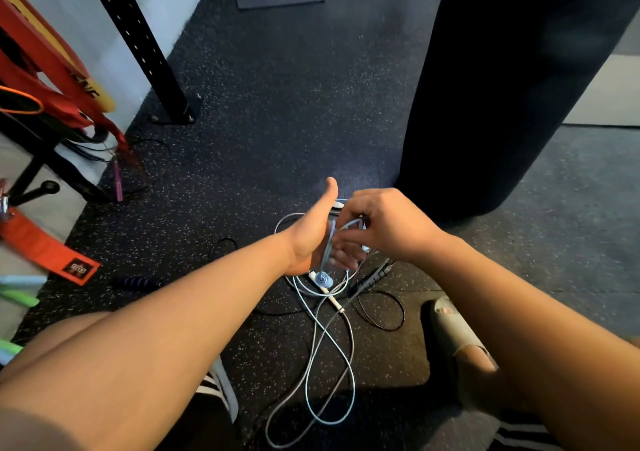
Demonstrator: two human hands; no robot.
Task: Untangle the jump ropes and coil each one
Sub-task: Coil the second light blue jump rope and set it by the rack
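Observation:
A light blue jump rope [313, 374] hangs from my hands in long loops down to the speckled floor, with a white and blue handle [323, 280] dangling just below them. My left hand [313, 232] holds up coils of this rope, thumb pointing up. My right hand [381, 225] pinches a strand of the blue rope beside the left palm. A black jump rope [379, 312] lies looped on the floor under my hands, its ribbed black handle [379, 274] near my right wrist. How the two ropes cross is hidden by my hands.
A black punching bag [512, 80] stands close at the right. A black rack post [138, 45] is bolted to the floor at the left, with red and orange bands [52, 80] hanging beside it. A purple-striped handle [136, 282] lies on the floor. My sandalled foot [453, 329] is at the right.

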